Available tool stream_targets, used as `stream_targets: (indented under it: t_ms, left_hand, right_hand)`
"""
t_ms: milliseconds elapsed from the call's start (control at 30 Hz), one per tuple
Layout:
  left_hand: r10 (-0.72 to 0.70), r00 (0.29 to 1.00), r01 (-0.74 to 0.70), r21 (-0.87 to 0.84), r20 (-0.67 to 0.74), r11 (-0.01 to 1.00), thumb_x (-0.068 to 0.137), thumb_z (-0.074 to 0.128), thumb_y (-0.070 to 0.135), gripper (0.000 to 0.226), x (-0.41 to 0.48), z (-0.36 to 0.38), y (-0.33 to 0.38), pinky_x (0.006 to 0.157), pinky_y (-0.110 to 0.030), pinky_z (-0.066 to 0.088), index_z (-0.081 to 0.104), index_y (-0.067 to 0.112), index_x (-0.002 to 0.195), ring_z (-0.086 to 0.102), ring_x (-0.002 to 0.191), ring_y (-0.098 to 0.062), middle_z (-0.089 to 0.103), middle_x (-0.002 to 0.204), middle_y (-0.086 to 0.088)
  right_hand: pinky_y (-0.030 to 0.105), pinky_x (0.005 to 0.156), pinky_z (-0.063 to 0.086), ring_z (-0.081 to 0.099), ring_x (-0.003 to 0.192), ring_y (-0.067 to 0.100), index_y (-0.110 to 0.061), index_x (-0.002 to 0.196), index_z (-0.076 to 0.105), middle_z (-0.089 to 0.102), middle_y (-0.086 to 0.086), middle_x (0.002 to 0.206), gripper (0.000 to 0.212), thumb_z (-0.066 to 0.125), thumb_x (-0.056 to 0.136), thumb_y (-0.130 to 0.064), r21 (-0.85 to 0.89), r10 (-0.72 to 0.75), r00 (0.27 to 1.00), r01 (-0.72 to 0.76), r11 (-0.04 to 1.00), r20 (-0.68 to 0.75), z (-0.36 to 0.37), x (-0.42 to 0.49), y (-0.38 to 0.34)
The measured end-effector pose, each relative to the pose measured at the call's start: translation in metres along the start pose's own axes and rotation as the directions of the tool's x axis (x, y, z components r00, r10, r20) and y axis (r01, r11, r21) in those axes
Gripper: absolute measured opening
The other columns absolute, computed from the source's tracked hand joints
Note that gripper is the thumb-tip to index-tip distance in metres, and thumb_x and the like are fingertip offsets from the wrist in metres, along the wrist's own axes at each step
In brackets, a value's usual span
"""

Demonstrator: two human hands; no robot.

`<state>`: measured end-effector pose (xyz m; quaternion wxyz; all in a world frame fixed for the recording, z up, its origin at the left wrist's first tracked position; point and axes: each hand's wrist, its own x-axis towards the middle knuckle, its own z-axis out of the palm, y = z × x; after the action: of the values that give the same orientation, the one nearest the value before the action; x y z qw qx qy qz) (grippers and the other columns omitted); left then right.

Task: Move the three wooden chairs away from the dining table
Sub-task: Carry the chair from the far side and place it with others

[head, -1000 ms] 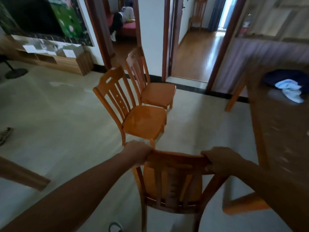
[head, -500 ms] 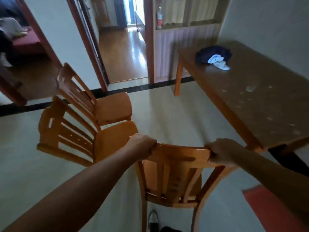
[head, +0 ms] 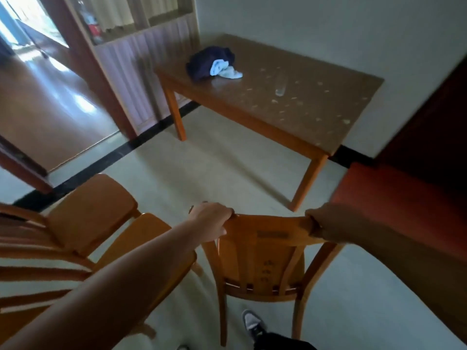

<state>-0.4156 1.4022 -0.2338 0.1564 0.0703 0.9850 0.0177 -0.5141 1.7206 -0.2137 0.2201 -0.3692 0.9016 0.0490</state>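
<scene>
I hold a wooden chair (head: pixel 262 261) by the top rail of its backrest, low in the middle of the view. My left hand (head: pixel 211 221) grips the rail's left end and my right hand (head: pixel 326 223) grips its right end. Two more wooden chairs stand at the lower left, the farther chair (head: pixel 93 213) and the nearer chair (head: pixel 136 238), partly hidden by my left forearm. The dining table (head: pixel 290 117) stands against the far wall, a stretch of pale floor away from all three chairs.
Dark and light blue cloths (head: pixel 214 63) and a clear glass (head: pixel 280 84) lie on the table. An orange-red mat (head: pixel 394 198) sits at the right by a dark door. A doorway (head: pixel 45 79) opens at the upper left. My shoe (head: pixel 252 324) is under the held chair.
The view has swung right: the table now fills the upper middle and the two other chairs have slid to the lower left edge. Both hands keep their grip on the chair's rail.
</scene>
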Motion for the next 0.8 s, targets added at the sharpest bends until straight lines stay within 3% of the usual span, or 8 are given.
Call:
stream_targets:
  t_ms: [167, 300, 400, 633, 700, 800]
  left_hand:
    - [0.181, 0.984, -0.180, 0.107, 0.006, 0.978, 0.092, 0.071, 0.033, 0.027, -0.012, 0.020, -0.018, 0.092, -0.038, 0.050, 0.065, 0.026, 0.117, 0.068, 0.093, -0.018, 0.070, 0.097, 0.006]
    - [0.289, 0.957, -0.288, 0.161, 0.019, 0.944, 0.093, 0.068, 0.030, 0.018, -0.031, 0.035, -0.027, 0.093, -0.038, 0.047, 0.065, 0.026, 0.110, 0.069, 0.098, -0.018, 0.071, 0.098, 0.005]
    - [0.385, 0.923, -0.378, 0.176, -0.001, 0.909, 0.094, 0.062, 0.023, 0.010, -0.049, 0.044, -0.028, 0.091, -0.037, 0.046, 0.065, 0.028, 0.102, 0.069, 0.091, -0.017, 0.066, 0.088, 0.010]
    - [0.515, 0.856, -0.512, 0.196, 0.038, 0.836, 0.092, 0.061, 0.013, 0.015, -0.095, 0.061, -0.028, 0.077, -0.033, 0.038, 0.057, 0.027, 0.088, 0.048, 0.063, -0.011, 0.046, 0.066, 0.013]
    - [0.525, 0.849, -0.525, 0.200, 0.062, 0.827, 0.094, 0.060, 0.014, 0.017, -0.115, 0.072, -0.029, 0.077, -0.033, 0.036, 0.054, 0.027, 0.086, 0.048, 0.065, -0.011, 0.051, 0.070, 0.012]
    - [0.511, 0.858, -0.512, 0.194, 0.060, 0.837, 0.100, 0.056, 0.019, 0.021, -0.151, 0.089, -0.032, 0.083, -0.036, 0.046, 0.049, 0.028, 0.083, 0.055, 0.069, -0.012, 0.055, 0.073, 0.010]
  right_hand:
    - [0.022, 0.050, 0.028, 0.044, 0.056, 0.001, -0.035, 0.082, 0.045, 0.047, -0.011, 0.063, 0.019, 0.060, 0.093, -0.036, -0.005, 0.210, 0.977, -0.210, 0.978, -0.048, 0.031, -0.050, -0.070]
    - [0.023, 0.052, 0.035, 0.055, 0.062, 0.006, -0.037, 0.084, 0.045, 0.054, -0.012, 0.067, 0.017, 0.061, 0.090, -0.033, 0.069, 0.341, 0.940, -0.340, 0.938, 0.001, 0.056, -0.079, -0.125]
    - [0.025, 0.054, 0.041, 0.057, 0.064, 0.007, -0.038, 0.084, 0.043, 0.057, -0.011, 0.069, 0.018, 0.059, 0.091, -0.035, 0.126, 0.412, 0.911, -0.413, 0.902, 0.032, 0.075, -0.101, -0.162]
    - [0.026, 0.056, 0.047, 0.058, 0.062, 0.008, -0.034, 0.087, 0.048, 0.059, -0.010, 0.071, 0.013, 0.058, 0.093, -0.030, 0.179, 0.492, 0.870, -0.489, 0.854, 0.030, 0.129, -0.141, -0.235]
    - [0.027, 0.054, 0.043, 0.057, 0.062, 0.009, -0.033, 0.086, 0.045, 0.057, -0.010, 0.070, 0.014, 0.056, 0.094, -0.032, 0.203, 0.485, 0.874, -0.479, 0.854, 0.023, 0.145, -0.151, -0.254]
    - [0.032, 0.058, 0.049, 0.060, 0.065, 0.015, -0.031, 0.088, 0.045, 0.058, -0.009, 0.073, 0.010, 0.052, 0.095, -0.031, 0.203, 0.467, 0.884, -0.454, 0.868, -0.020, 0.168, -0.164, -0.284]
